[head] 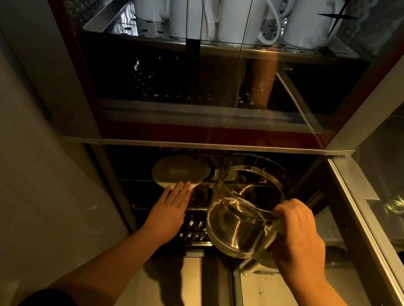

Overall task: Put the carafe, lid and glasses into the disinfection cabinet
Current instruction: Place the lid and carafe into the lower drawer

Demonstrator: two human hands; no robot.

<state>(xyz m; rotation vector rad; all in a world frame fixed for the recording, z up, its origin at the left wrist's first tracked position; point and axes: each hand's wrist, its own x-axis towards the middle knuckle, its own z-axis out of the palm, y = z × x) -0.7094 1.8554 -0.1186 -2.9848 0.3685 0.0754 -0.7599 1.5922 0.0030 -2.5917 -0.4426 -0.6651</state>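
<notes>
Loading the lower compartment of the steel disinfection cabinet [108, 135]. Right hand [297, 238] clenched on the handle of the clear round glass carafe [245, 207], held at the compartment mouth. Left hand [171, 205] flat, fingers spread, fingertips touching the pale round lid [179, 171] just inside, left of the carafe. Next, probably: lowering the carafe onto the rack beside the lid.
</notes>
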